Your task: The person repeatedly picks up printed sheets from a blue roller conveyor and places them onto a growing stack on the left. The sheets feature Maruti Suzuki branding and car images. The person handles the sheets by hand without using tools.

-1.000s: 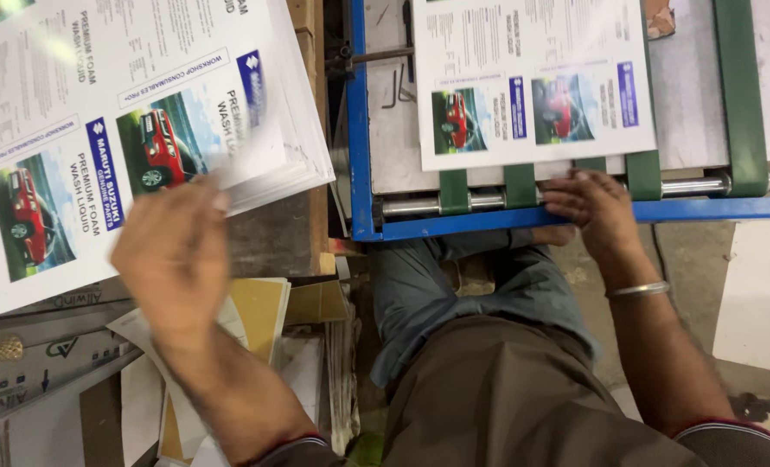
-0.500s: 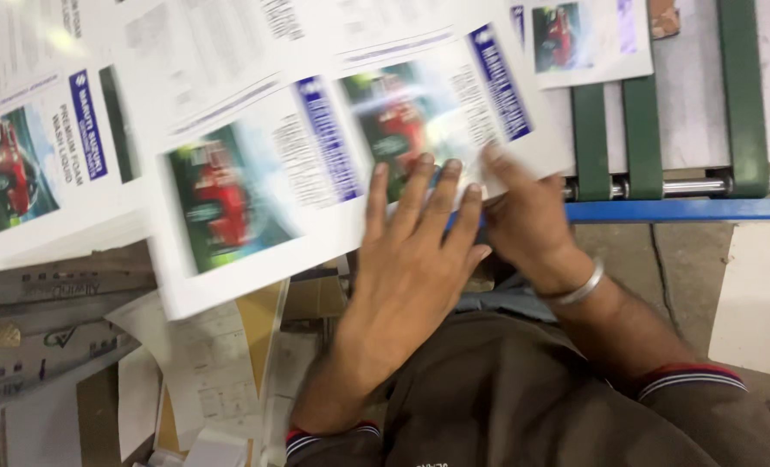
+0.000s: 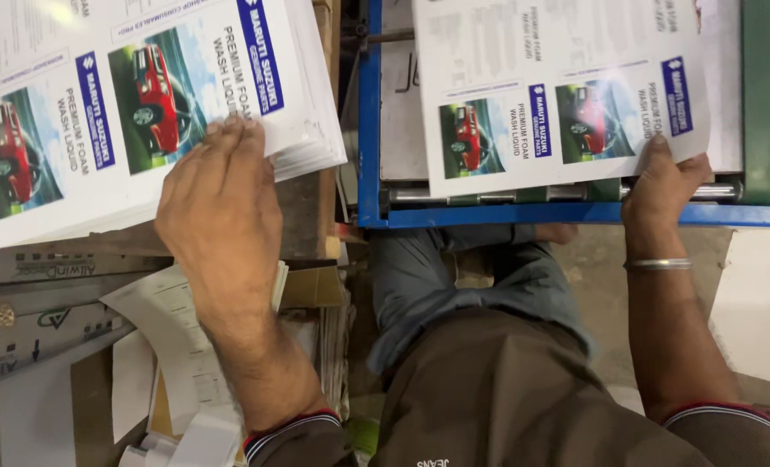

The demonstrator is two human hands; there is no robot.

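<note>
Now that the hands have parted, our left hand (image 3: 216,203) lies fingers together on the stack of white car-printed sheets (image 3: 134,104), left of the blue metal frame (image 3: 369,130); our right hand (image 3: 661,186) pinches one printed sheet (image 3: 558,86) inside it.

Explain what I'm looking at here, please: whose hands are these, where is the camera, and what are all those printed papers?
There is no robot: a person wears a camera on the head, looking down past their lap. The left hand lies flat on the edge of a stack of printed sheets, each showing red cars beside blue strips. The right hand, a bangle on its wrist, presses the lower corner of a single printed sheet lying on a blue-framed machine bed with green bands. Loose papers and cardboard lie below the stack.
</note>
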